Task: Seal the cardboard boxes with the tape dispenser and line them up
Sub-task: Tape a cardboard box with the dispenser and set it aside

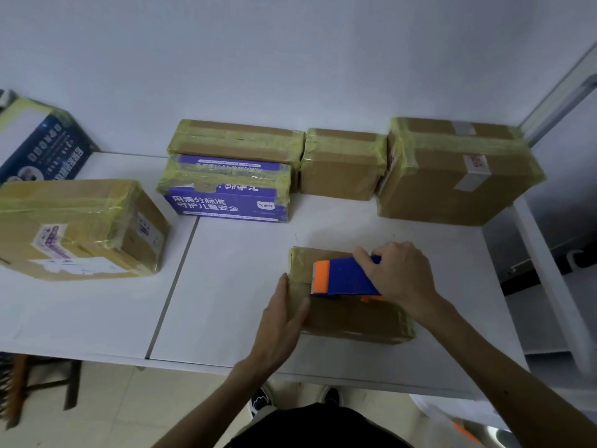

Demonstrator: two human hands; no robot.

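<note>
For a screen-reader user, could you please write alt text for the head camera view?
A person's right hand grips a blue and orange tape dispenser on top of a small cardboard box on a white table, while the left hand presses against the box's left side. Other taped boxes sit farther back.

A white laminate counter (226,318), split by a dark seam, is set against a pale plain wall (290,43); a brown wooden stool (17,389) is seen below on beige floor tiles (129,415).

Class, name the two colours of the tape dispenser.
Tape dispenser: blue body, orange front; head view.
</note>
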